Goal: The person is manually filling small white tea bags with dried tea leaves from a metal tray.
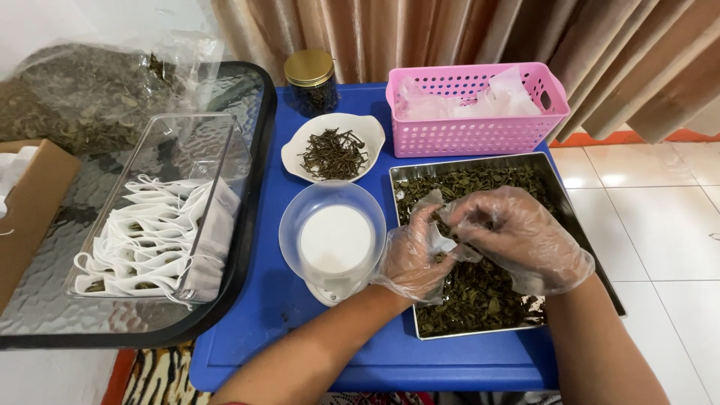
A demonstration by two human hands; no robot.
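Nearest the lens: left hand (411,259) and right hand (517,236), both in clear plastic gloves, fingers pinched together on a small white paper sachet (442,241) held over the rectangular steel tray of dried green leaves (480,292). Blue plastic table (300,352) carries all. At 9 o'clock of the tray, a clear bowl on a white scale (334,240). At 12 o'clock, a pink perforated plastic basket (474,109). At 10 o'clock, a white ceramic dish of dark twigs (334,148); beyond it, a gold-lidded glass jar (310,81).
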